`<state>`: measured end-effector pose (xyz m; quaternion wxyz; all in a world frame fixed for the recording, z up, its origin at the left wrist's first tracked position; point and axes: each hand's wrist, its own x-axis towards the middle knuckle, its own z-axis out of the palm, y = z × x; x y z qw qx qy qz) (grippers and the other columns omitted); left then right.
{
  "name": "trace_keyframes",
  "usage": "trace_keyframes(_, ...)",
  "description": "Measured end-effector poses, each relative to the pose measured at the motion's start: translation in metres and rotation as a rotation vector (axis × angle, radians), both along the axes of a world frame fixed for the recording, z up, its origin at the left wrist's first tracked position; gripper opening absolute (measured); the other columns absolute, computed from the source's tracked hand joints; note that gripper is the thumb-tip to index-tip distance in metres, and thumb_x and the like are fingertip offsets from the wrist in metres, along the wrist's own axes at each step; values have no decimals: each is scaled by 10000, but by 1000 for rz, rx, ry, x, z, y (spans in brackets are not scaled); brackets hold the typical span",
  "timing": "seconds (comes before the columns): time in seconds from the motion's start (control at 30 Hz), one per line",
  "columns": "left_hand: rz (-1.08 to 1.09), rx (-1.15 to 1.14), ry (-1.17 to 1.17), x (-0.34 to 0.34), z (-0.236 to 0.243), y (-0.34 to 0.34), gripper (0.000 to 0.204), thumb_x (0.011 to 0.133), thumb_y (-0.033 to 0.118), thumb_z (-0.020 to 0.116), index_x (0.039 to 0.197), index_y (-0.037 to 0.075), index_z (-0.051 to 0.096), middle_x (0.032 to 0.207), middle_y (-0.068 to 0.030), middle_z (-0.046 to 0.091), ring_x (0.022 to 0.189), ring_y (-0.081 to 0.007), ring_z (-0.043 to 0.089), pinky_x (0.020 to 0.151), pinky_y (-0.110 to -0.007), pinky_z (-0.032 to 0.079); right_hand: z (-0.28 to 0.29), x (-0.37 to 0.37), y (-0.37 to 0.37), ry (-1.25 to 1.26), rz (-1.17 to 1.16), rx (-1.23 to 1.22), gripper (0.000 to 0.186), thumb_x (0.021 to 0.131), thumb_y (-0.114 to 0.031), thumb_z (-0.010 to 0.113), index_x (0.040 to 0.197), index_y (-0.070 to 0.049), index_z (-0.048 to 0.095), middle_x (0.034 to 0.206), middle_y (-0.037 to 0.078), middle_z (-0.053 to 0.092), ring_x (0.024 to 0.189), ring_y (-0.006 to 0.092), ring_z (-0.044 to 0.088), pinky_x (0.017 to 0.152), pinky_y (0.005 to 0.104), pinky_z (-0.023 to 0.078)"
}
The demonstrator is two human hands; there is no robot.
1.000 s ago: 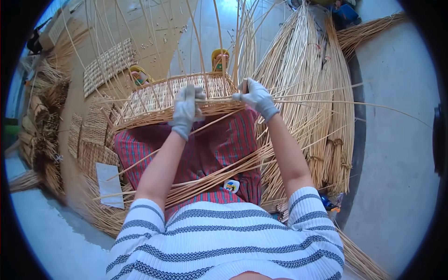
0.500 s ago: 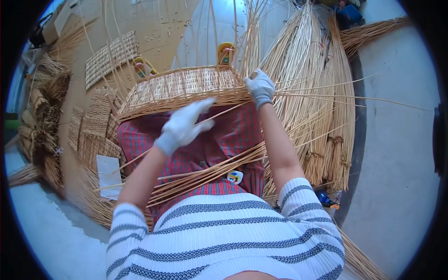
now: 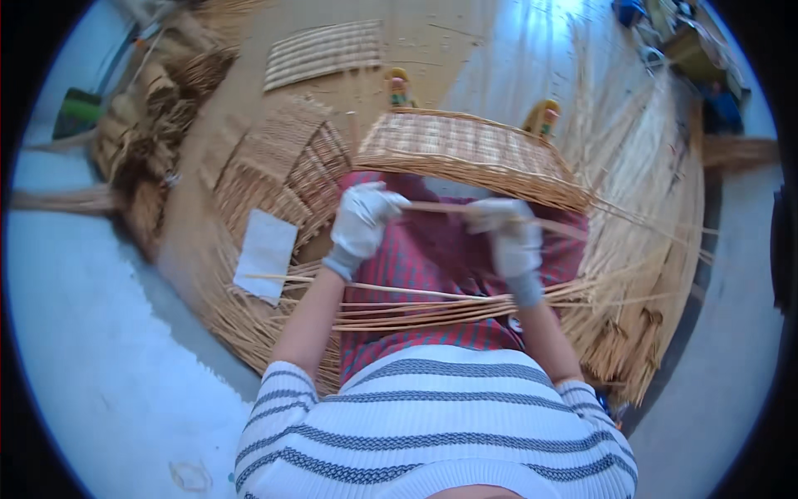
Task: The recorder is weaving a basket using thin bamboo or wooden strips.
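Loose cane strips lie across the red checked lap. Gloved left hand and right hand: fingers closed on one cane stretched between them. White paper sheet, 9 o'clock, on floor. Woven basket, 12 o'clock, contents hidden.

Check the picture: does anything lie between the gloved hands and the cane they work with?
Nothing visible does. The left hand and right hand both already grip the cane, held across the lap just before the woven panel.
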<state>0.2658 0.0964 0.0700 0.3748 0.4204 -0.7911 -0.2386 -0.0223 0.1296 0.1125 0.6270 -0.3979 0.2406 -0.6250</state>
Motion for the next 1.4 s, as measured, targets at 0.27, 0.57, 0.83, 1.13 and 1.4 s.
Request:
trace_keyframes(0.27,490,533,484,64,-49,-75,266,1035,12,639,1290,60,697,1068,-69,751,643,-88,574,575,-265,519,-47,-38,-54,420,-344,189,112,1065,-112,681,1161,-55,687,1089,103,766,920,170,756,788,304,652)
trace_keyframes(0.57,409,768,665,56,-80,-87,462,1007,-74,626,1462,-11,570,1340,-175,706,592,-63,534,456,-226,431,-80,-43,-72,412,-354,226,112,1055,-128,701,1149,-68,691,1088,98,773,869,158,740,743,297,642)
trace_keyframes(0.83,502,743,564,57,-79,-93,370,976,-87,669,1335,2,666,1207,-117,769,958,-155,730,762,-254,583,-95,-52,-88,424,-175,351,110,1047,-150,712,1146,-106,690,1150,94,775,911,153,755,776,308,649)
trace_keyframes(1.13,730,267,161,9,-44,-92,338,1007,60,679,1343,52,643,1175,-175,748,1051,-307,739,958,-408,573,-108,-66,-99,411,-164,175,133,1027,-172,738,1126,-103,681,1157,95,776,997,188,753,873,355,649)
trace_keyframes(1.4,647,196,192,-18,-27,-110,265,1057,271,646,1253,104,708,1013,-165,763,915,-287,762,860,-417,602,-104,-64,-92,416,-144,170,160,1019,-197,748,1119,-95,675,1190,101,764,1048,216,751,904,391,652)
